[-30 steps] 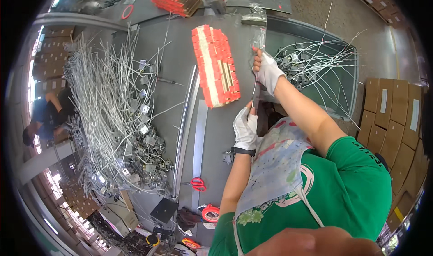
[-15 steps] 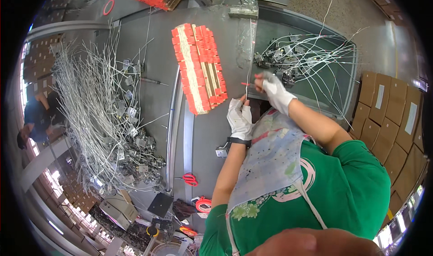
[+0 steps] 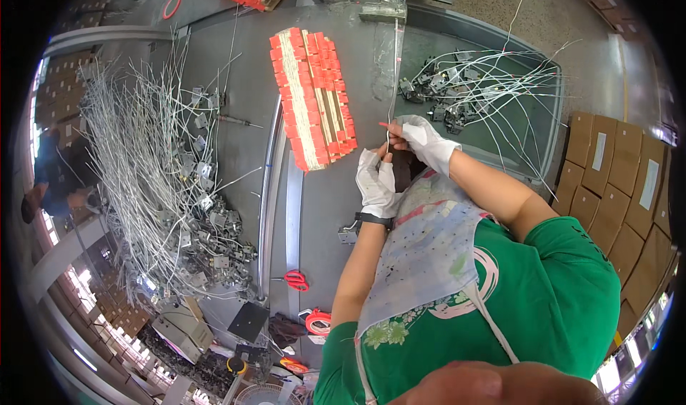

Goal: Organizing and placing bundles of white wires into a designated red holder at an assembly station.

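My left hand [image 3: 376, 182], in a white glove with bare fingertips, pinches a thin white wire [image 3: 390, 112] at the bench's near edge. That wire runs away from me along a clear-taped strip. My right hand [image 3: 424, 145], gloved alike, is closed close beside the left, its fingertips at the wire with a small red strip [image 3: 384, 124] sticking out of them. Both sets of fingertips almost meet, and they partly cover the wire's lower end. Left of them lies a long cream block [image 3: 311, 99] lined with rows of red strips.
A grey bin [image 3: 493, 142] at right holds metal parts with white wires [image 3: 493, 91]. A large heap of wired parts [image 3: 161, 183] fills the left side. Red scissors [image 3: 295, 281], a screwdriver [image 3: 236, 121] and a metal rail [image 3: 270, 183] lie between. Cartons [image 3: 607, 169] are stacked at right.
My right hand has moved left and in to my left hand, bringing the red strip to the wire. My left hand keeps nearly the same place.
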`<action>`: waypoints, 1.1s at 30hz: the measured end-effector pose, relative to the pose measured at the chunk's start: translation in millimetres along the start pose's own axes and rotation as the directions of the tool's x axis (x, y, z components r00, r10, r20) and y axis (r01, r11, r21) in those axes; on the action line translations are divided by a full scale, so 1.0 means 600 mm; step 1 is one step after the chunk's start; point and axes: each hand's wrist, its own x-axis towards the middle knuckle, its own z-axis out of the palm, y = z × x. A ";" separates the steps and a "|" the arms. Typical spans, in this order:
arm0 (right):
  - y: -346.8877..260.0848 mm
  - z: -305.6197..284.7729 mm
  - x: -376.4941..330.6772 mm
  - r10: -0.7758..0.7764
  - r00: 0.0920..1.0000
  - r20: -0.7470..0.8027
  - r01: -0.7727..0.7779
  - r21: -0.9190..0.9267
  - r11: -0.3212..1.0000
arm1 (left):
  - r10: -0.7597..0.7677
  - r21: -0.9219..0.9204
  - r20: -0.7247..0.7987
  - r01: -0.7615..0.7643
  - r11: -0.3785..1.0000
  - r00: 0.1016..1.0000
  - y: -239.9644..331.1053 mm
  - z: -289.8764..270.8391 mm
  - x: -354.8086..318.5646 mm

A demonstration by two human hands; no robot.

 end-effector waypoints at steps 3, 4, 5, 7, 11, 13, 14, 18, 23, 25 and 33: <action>-0.016 0.007 -0.017 -0.140 0.983 0.121 0.148 -0.058 0.987 | 0.032 -0.044 -0.008 -0.032 0.999 0.999 0.007 -0.014 -0.012; -0.020 0.012 -0.028 -0.146 0.982 0.123 0.155 -0.062 0.986 | 0.028 -0.042 -0.001 -0.028 0.999 1.000 0.015 -0.020 -0.016; -0.024 0.020 -0.040 -0.152 0.982 0.110 0.157 -0.032 0.987 | 0.036 -0.045 -0.007 -0.036 0.998 0.999 0.019 -0.026 -0.021; -0.031 0.037 -0.062 -0.168 0.980 0.103 0.170 -0.006 0.985 | 0.143 -0.049 -0.095 -0.148 0.988 0.985 0.027 -0.040 -0.030; -0.025 0.065 -0.104 -0.256 0.962 0.098 0.248 0.087 0.965 | 0.312 0.156 -0.106 -0.294 0.943 0.944 0.074 -0.095 -0.051; -0.019 0.084 -0.131 -0.309 0.947 0.085 0.301 0.094 0.949 | 0.387 0.181 -0.117 -0.363 0.914 0.915 0.075 -0.121 -0.054; -0.017 0.097 -0.147 -0.431 0.897 0.094 0.427 0.059 0.902 | 0.452 0.210 -0.123 -0.422 0.882 0.884 0.073 -0.134 -0.056; -0.006 0.129 -0.184 -0.766 0.561 0.314 0.823 -0.312 0.474 | 0.575 0.098 -0.240 -0.570 0.816 0.782 0.032 -0.148 -0.057; -0.018 0.148 -0.193 -0.525 0.847 -0.085 0.532 0.097 0.841 | 0.379 -0.167 0.115 -0.358 0.919 0.918 0.078 -0.153 -0.102; -0.022 0.139 -0.189 -0.505 0.857 -0.102 0.515 0.211 0.831 | 0.437 -0.074 0.057 -0.433 0.899 0.898 0.073 -0.166 -0.104; -0.076 -0.010 -0.150 -0.564 0.710 -0.421 0.698 0.315 0.643 | 0.422 0.341 -0.316 -0.314 0.886 0.850 0.019 -0.209 -0.085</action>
